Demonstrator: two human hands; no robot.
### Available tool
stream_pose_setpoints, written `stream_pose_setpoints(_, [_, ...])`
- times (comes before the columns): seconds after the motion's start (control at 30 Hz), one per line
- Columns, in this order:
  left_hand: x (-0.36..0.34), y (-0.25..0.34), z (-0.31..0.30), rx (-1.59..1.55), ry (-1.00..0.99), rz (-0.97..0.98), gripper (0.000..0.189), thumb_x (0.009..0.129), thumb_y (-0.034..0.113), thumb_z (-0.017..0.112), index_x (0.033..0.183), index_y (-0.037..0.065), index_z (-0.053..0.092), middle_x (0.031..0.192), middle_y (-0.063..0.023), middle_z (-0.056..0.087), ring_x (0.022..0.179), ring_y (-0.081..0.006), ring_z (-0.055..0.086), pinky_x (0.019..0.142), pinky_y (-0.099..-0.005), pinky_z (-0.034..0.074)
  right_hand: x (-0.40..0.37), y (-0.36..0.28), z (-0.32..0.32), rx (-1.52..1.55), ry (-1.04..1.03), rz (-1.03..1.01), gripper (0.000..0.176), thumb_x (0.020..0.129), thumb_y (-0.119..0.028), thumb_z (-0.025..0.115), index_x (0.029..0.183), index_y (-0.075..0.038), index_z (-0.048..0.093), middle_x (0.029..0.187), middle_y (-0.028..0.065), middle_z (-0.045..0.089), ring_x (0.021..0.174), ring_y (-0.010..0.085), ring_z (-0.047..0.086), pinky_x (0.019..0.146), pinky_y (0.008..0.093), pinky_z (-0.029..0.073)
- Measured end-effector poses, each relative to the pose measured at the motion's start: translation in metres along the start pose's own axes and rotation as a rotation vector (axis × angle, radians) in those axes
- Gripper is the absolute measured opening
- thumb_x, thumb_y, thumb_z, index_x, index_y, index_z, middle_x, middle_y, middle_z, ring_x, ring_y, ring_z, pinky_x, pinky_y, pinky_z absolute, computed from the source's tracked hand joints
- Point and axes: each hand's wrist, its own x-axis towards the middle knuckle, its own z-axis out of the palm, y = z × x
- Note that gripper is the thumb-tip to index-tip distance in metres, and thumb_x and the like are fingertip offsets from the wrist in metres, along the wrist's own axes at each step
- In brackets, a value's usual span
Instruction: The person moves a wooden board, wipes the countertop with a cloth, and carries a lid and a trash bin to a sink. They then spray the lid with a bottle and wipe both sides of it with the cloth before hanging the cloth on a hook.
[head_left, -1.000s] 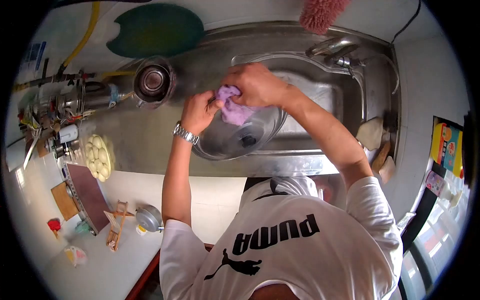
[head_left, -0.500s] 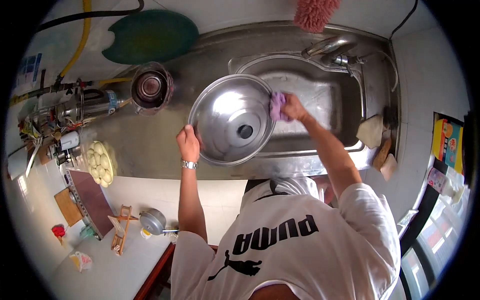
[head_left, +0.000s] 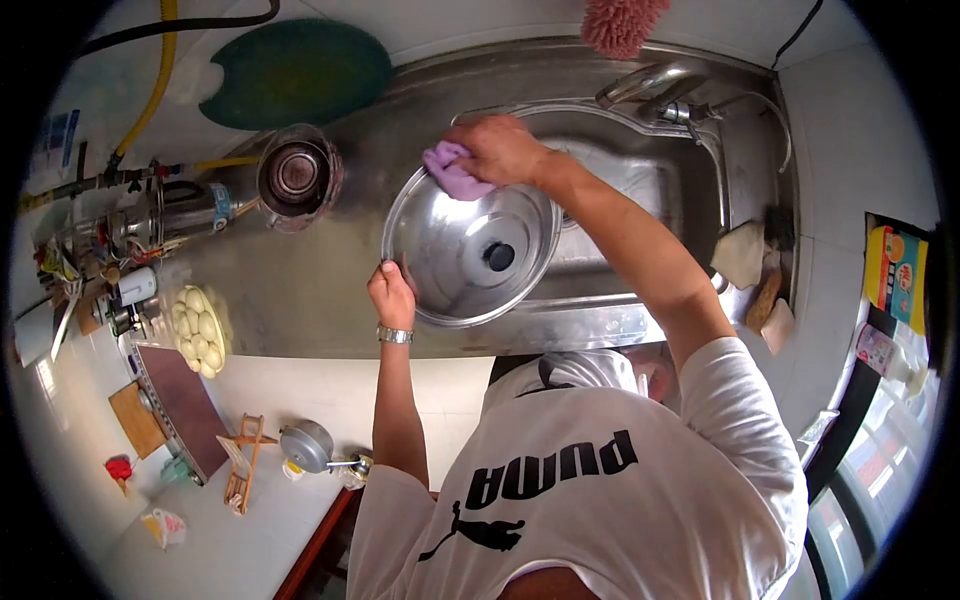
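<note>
A round metal lid [head_left: 450, 270] with a black knob [head_left: 499, 257] is held over the counter and the left part of the sink. My left hand [head_left: 391, 293] grips the lid's left rim, thumb on top, with a metal watch on the wrist. At the lid's upper left edge, my right hand [head_left: 503, 150] is closed on a purple cloth [head_left: 457, 172] that presses on the lid. The right hand and cloth hide part of the upper rim.
The sink [head_left: 640, 200] with its faucet [head_left: 655, 88] lies to the right. Left on the counter [head_left: 270, 290] are a pot [head_left: 298, 175] and a plate of pale dough pieces [head_left: 198, 330]. A green board [head_left: 300, 75] leans behind.
My right hand has moved the cloth from the lid's right edge to its upper left edge. My left hand and the lid have shifted slightly to the right.
</note>
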Motion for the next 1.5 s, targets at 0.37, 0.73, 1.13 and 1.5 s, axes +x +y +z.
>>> stream_pose_setpoints(0.37, [-0.012, -0.019, 0.008, -0.058, 0.133, -0.079, 0.05, 0.097, 0.034, 0.038, 0.059, 0.003, 0.032, 0.056, 0.0012, 0.032, 0.055, -0.0108, 0.031, 0.049, -0.033, 0.027, -0.077, 0.068, 0.042, 0.385, 0.235, 0.554, 0.037, 0.074, -0.022, 0.059, 0.105, -0.003, 0.062, 0.098, 0.0214, 0.064, 0.091, 0.0353, 0.062, 0.081, 0.038, 0.048])
stream_pose_setpoints(0.73, [-0.087, -0.088, 0.016, -0.513, 0.159, -0.628, 0.068, 0.093, 0.055, 0.034, 0.128, -0.003, 0.042, 0.13, -0.0135, 0.047, 0.113, -0.026, 0.049, 0.097, -0.0378, 0.039, -0.175, 0.064, 0.111, 1.019, 0.51, 0.879, 0.027, 0.077, 0.002, 0.048, 0.099, 0.005, 0.062, 0.086, 0.0077, 0.065, 0.077, 0.0142, 0.059, 0.068, 0.0265, 0.048])
stream_pose_setpoints(1.13, [0.059, -0.036, -0.016, -0.591, -0.353, -0.647, 0.05, 0.08, 0.046, 0.066, 0.11, 0.007, 0.058, 0.103, -0.0059, 0.061, 0.085, -0.0195, 0.06, 0.07, -0.0337, 0.051, -0.059, 0.059, 0.018, 0.471, 0.058, 0.314, 0.03, 0.07, -0.013, 0.06, 0.098, -0.005, 0.064, 0.087, 0.0197, 0.065, 0.08, 0.0306, 0.063, 0.074, 0.0372, 0.048])
stream_pose_setpoints(1.5, [0.082, 0.08, 0.003, 0.234, -0.453, 0.354, 0.049, 0.084, 0.045, 0.062, 0.07, -0.001, 0.055, 0.051, -0.0002, 0.05, 0.046, -0.0127, 0.05, 0.044, -0.0294, 0.039, -0.031, 0.009, -0.038, 0.165, 0.112, -0.04, 0.031, 0.068, -0.017, 0.062, 0.098, -0.009, 0.064, 0.09, 0.0172, 0.064, 0.085, 0.0372, 0.059, 0.074, 0.042, 0.048])
